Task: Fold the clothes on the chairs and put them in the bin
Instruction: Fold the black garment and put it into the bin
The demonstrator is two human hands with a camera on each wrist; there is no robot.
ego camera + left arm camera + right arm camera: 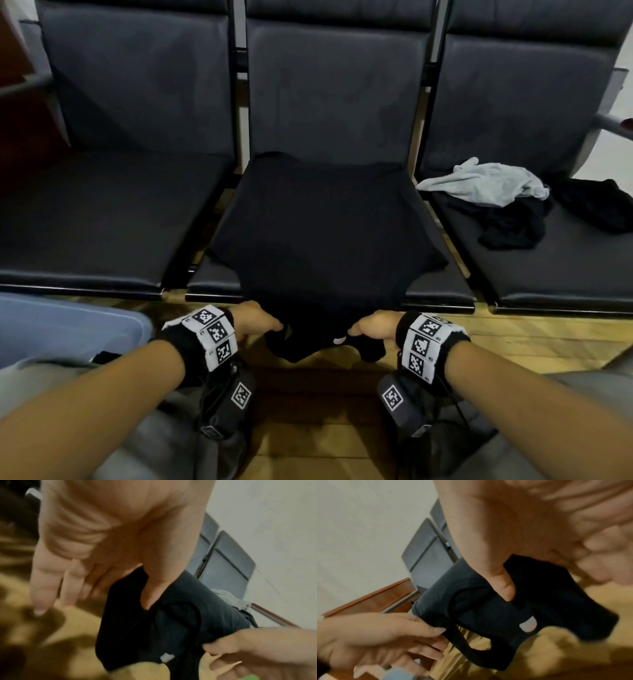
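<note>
A black T-shirt (322,233) lies spread over the middle chair seat (442,291), its collar end hanging off the front edge with a white label showing. My left hand (255,322) pinches the shirt's near left side, thumb on top of the cloth (150,597). My right hand (371,327) pinches the near right side in the same way, with its thumb pressed into the fabric (503,586). The blue bin (68,329) stands on the floor at the lower left.
On the right chair lie a light grey garment (486,183) and crumpled black clothes (513,226). The left chair seat (102,212) holds nothing. A wooden floor (329,394) runs under my arms. My knees in grey trousers sit at the bottom.
</note>
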